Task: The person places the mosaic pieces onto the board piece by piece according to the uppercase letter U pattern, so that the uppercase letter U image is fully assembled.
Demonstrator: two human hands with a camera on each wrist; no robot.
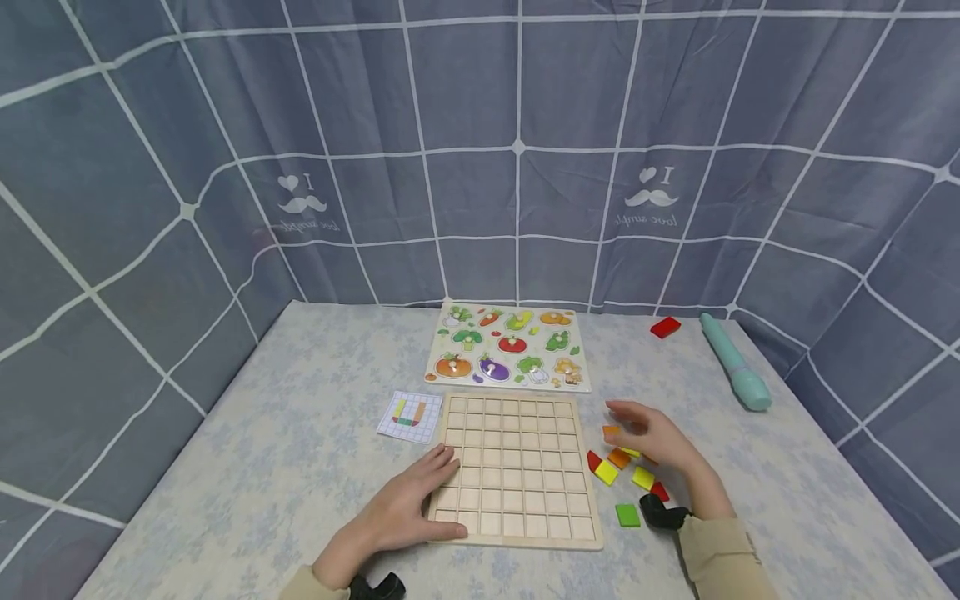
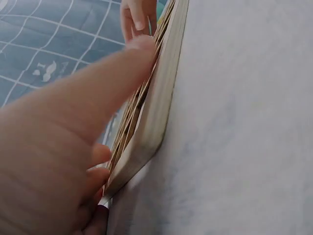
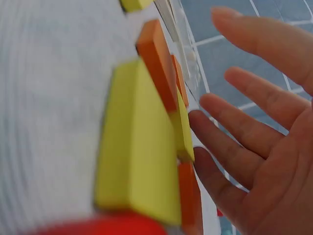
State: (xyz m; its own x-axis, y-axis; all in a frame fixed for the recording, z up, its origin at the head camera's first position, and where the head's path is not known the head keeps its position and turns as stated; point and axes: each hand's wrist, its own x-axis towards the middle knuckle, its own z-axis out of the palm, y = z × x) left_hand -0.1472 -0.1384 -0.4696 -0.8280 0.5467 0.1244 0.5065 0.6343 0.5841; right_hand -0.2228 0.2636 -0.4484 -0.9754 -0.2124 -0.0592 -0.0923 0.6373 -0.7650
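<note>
My left hand (image 1: pixel 401 507) rests along the left side of a wooden grid board (image 1: pixel 525 541), fingers spread over its edge and thumb at the lower left corner. In the left wrist view the board's pale side (image 2: pixel 164 93) runs past the thumb. Its square cells hold no tiles. Right of the board my right hand (image 1: pixel 660 437) hovers over a loose cluster of colored tiles, fingers apart and holding nothing. Among them are a yellow tile (image 1: pixel 606 472), an orange tile (image 1: pixel 619 457), a red tile (image 1: pixel 660 492) and a green tile (image 1: pixel 628 516). The hand hides part of the cluster.
A card with a colored U-shaped pattern (image 1: pixel 409 416) lies left of the board. Behind it is a vegetable puzzle board (image 1: pixel 510 346). A red block (image 1: pixel 665 327) and a teal cylindrical object (image 1: pixel 735 367) lie at the back right. A tiled-pattern curtain (image 1: pixel 480 200) encloses the table.
</note>
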